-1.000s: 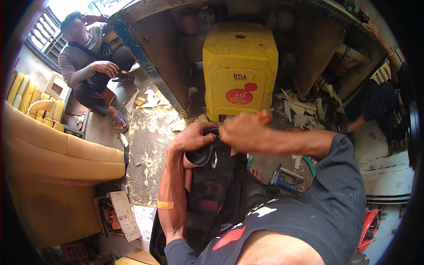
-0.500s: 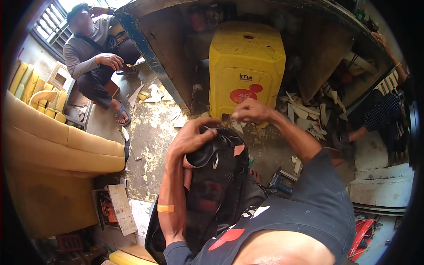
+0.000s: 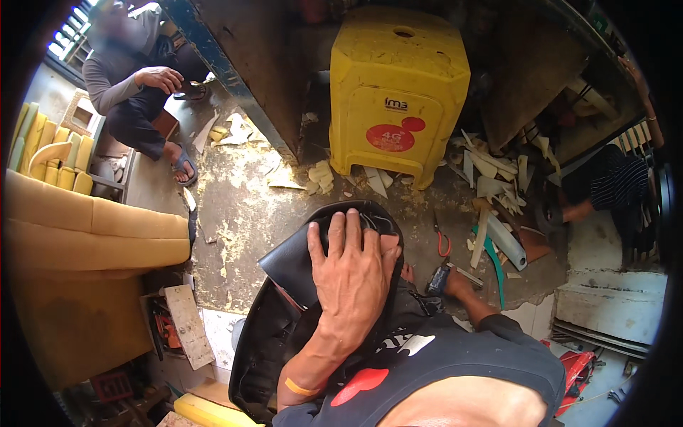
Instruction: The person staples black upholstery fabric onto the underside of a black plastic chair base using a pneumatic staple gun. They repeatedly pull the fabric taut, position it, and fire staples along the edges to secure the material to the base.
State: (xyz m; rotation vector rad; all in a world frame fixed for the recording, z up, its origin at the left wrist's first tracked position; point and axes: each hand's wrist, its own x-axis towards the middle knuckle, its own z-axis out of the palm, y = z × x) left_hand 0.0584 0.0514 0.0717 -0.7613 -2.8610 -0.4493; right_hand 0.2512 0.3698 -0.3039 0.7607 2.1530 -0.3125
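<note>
What looks like a black motorcycle seat, underside up, lies across my lap, its black shell (image 3: 249, 370) tilted. A loose flap of black leatherette (image 3: 290, 262) folds over its left side. Lying spread over the far end of it, my left hand (image 3: 350, 281) presses on the cover with its fingertips close to the rim. Low on the right, my right hand (image 3: 459, 285) is closed round a dark staple gun (image 3: 438, 279) with a silvery bar, near the floor. Part of that grip is hidden.
A yellow plastic stool (image 3: 398, 92) stands ahead. Foam scraps (image 3: 498, 181), a red-handled tool (image 3: 444, 243) and a teal strip (image 3: 493, 267) lie on the floor to the right. A seated person (image 3: 135, 85) is at far left, beyond a tan padded piece (image 3: 99, 224).
My right hand has come down from near the stool to the staple gun and taken hold of it. My left hand has shifted from gripping the seat's rim to lying flat over it.
</note>
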